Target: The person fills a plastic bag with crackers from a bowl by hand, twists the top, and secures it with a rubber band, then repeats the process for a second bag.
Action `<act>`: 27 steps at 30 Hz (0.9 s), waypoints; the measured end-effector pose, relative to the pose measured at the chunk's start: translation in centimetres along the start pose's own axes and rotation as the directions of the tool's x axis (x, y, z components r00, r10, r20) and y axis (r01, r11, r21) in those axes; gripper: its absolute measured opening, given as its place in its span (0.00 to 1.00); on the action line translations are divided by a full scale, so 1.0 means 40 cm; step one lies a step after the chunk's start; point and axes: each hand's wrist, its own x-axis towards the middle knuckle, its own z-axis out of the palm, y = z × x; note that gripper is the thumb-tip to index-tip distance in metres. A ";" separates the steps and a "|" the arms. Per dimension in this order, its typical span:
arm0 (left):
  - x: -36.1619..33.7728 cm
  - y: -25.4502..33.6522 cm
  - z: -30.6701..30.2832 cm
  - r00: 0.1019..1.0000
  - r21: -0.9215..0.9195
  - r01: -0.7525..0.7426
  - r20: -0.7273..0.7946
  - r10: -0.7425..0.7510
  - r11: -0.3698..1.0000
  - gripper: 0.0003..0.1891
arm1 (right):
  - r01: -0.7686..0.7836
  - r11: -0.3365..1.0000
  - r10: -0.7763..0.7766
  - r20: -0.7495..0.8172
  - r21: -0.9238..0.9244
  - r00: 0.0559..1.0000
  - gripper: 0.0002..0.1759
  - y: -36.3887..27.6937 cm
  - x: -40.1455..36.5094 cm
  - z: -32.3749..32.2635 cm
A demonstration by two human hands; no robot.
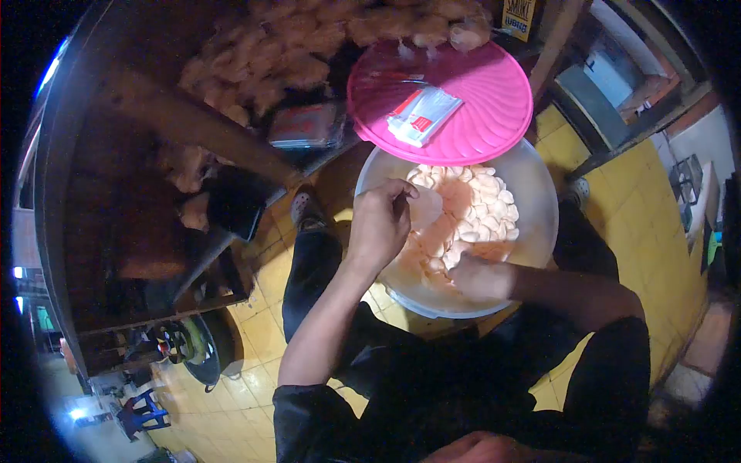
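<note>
Over the left side of a round translucent tub (540, 208), my left hand (382, 220) is closed in a pinch on a small clear plastic bag (425, 207). Many pale, flat, rounded pieces (486, 204) that look like crackers fill the tub's middle. My right hand (477, 276) reaches in from the right and touches the pieces near the front. Its fingertips are hidden among them, so their grip does not show. Across the tub's far edge rests a pink ribbed lid (494, 116), with a pack of clear bags with red print (424, 116) lying on it.
Large heaps of similar-looking pieces (270, 69) lie in shadow at the back left. A wooden beam (201, 127) and a flat plastic-wrapped pack (305, 125) are nearby. The tub stands between my legs on a yellow tiled floor (633, 224). A dark pan (204, 351) sits lower left.
</note>
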 end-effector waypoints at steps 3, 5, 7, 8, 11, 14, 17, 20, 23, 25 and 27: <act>0.003 0.011 0.003 0.997 0.039 0.072 0.031 -0.073 0.997 0.11 | -0.025 0.959 0.065 -0.136 0.283 0.989 0.15 -0.054 -0.036 -0.108; 0.000 0.012 0.005 0.997 0.010 0.062 0.034 -0.062 0.998 0.11 | -0.055 0.886 0.173 -0.217 0.461 0.961 0.07 -0.052 -0.036 -0.115; 0.001 0.024 -0.001 0.993 0.001 0.092 0.075 -0.092 0.996 0.13 | -0.075 0.908 0.175 -0.211 0.412 0.962 0.07 -0.034 -0.056 -0.209; -0.001 0.029 -0.001 0.986 -0.013 0.133 0.107 -0.131 0.991 0.15 | -0.092 0.930 0.170 -0.193 0.357 0.966 0.06 -0.012 -0.070 -0.257; -0.011 0.023 0.006 0.985 -0.094 0.099 0.150 -0.084 0.991 0.22 | 0.312 0.604 0.332 -0.587 0.733 0.738 0.10 0.062 -0.105 -0.306; -0.014 0.053 0.011 0.943 -0.348 0.294 0.258 -0.210 0.890 0.24 | 0.365 0.116 0.518 -0.370 0.924 0.771 0.09 0.064 -0.115 -0.347; -0.017 0.054 0.034 0.973 -0.469 0.192 0.203 -0.106 0.862 0.29 | 0.476 0.071 0.532 -0.437 0.877 0.726 0.16 0.073 -0.076 -0.313; -0.019 0.056 0.039 0.975 -0.284 0.111 0.215 -0.049 0.952 0.30 | 0.199 0.433 0.513 -0.421 0.879 0.748 0.37 0.088 -0.048 -0.286; -0.015 0.059 0.043 0.966 -0.165 -0.104 0.216 0.139 0.981 0.30 | 0.129 0.458 0.700 -0.447 0.879 0.558 0.33 0.099 -0.020 -0.256; -0.020 0.037 0.068 0.976 -0.111 -0.157 0.136 0.171 0.981 0.28 | 0.161 0.224 0.718 -0.275 0.961 0.640 0.29 0.045 -0.065 -0.334; -0.021 0.045 0.067 0.986 -0.063 0.083 0.153 -0.073 0.995 0.24 | 0.256 -0.246 0.632 -0.045 0.935 0.773 0.25 0.003 -0.089 -0.385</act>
